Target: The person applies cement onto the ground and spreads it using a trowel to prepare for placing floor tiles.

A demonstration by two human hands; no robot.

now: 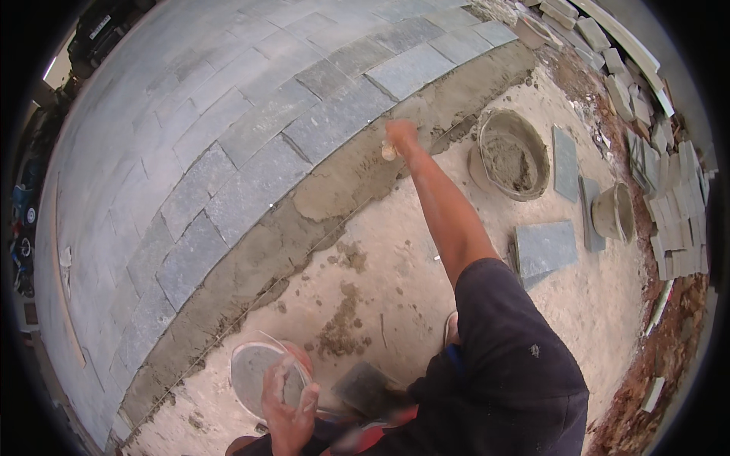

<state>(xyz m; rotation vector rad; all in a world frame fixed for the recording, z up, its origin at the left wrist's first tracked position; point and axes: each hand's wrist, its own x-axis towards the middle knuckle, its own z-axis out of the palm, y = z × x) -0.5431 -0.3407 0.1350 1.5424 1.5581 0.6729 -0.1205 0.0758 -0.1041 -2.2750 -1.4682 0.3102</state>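
My right hand point(403, 137) reaches out over a strip of wet mortar point(334, 182) along the edge of the laid grey stone tiles point(258, 178). Its fingers are closed, and a small pale rounded thing point(389, 152) shows beside them, too unclear to name. Low in the view, my left hand point(289, 406) is raised beside the bucket point(237, 363), covering part of its rim. That bucket holds greyish contents. The left thumb and fingers are apart, with nothing seen between them, and the skin looks smeared with pale grey.
A string line point(262, 292) runs along the mortar's near edge. To the right stand a mortar-filled bucket point(546, 159), a smaller bucket point(597, 213) and loose tiles point(546, 247). Stacked stone pieces point(680, 205) lie farther right. A dark slab point(365, 387) lies near my body.
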